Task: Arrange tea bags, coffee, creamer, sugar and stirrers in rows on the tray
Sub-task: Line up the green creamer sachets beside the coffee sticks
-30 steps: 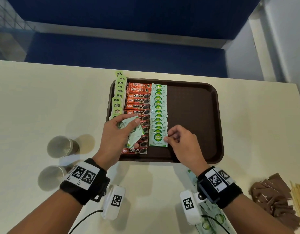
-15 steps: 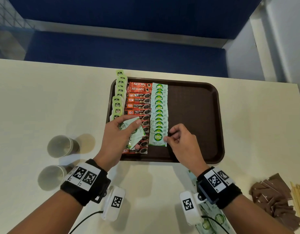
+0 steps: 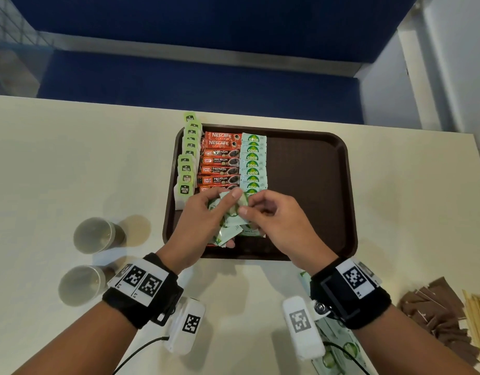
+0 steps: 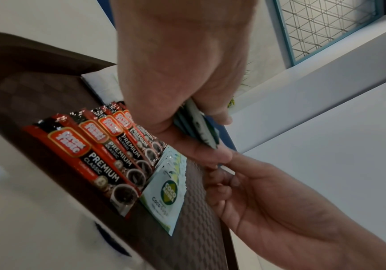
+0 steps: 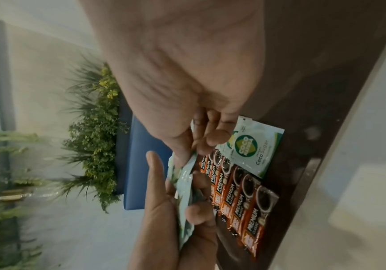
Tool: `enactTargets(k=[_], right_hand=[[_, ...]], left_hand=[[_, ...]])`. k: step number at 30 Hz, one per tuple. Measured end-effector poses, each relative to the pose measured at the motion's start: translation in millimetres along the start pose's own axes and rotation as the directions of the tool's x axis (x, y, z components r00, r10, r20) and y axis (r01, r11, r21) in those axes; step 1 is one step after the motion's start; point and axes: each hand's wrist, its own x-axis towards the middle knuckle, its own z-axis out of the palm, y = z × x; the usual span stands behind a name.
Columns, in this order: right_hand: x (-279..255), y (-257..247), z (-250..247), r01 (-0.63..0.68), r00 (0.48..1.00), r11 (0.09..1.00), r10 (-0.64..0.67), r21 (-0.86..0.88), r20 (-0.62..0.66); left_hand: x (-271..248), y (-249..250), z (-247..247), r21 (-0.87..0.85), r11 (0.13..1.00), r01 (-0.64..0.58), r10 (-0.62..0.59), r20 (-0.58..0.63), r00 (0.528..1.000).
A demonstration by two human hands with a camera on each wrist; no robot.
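A brown tray carries three rows: green tea bags at its left edge, red coffee sticks in the middle, and pale green Coco sugar sachets to their right. My left hand grips a fanned stack of sugar sachets above the tray's near left part. My right hand meets it and pinches the top sachet of that stack. The nearest laid sachet lies flat beside the coffee sticks.
Two upside-down paper cups stand on the table left of the tray. Brown packets and pale wooden stirrers lie at the right edge. More green sachets lie under my right wrist. The tray's right half is bare.
My right hand left the sachet it laid at the near end of the sugar row and moved left to my left hand's stack, where it now pinches a sachet.
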Motion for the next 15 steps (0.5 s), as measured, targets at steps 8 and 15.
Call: enactTargets(k=[8, 15], right_hand=[[-5, 1, -19, -0.103, 0.995, 0.993, 0.101, 0.066, 0.024], [2, 0, -38, 0.079, 0.997, 0.972, -0.077, -0.222, 0.02]], left_hand=[[3, 12, -10, 0.162, 0.986, -0.046, 0.04, 0.043, 0.998], [6, 20, -15, 0.337, 0.937, -0.087, 0.034, 0.16, 0.987]])
